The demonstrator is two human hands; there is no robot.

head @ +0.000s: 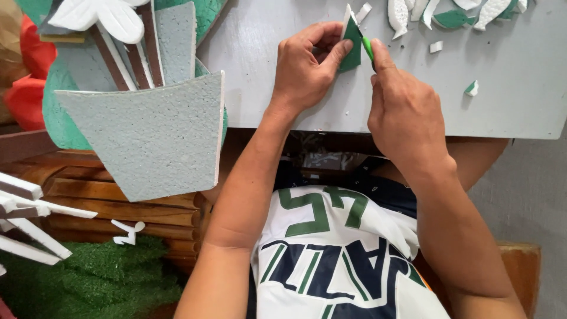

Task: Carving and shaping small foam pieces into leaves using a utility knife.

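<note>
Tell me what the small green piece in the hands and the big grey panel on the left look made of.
Green piece: probably foam board, painted matt green, since its cut edge shows white. Left hand pinches it; right hand works at its edge. Grey panel: likely the same foam, with a pebbled grey face and white edge.

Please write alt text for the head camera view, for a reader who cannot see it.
The left hand pinches a small green-painted white foam piece over a grey table, while the right hand presses a green-handled cutter against it. White and green foam scraps lie beyond.
</note>
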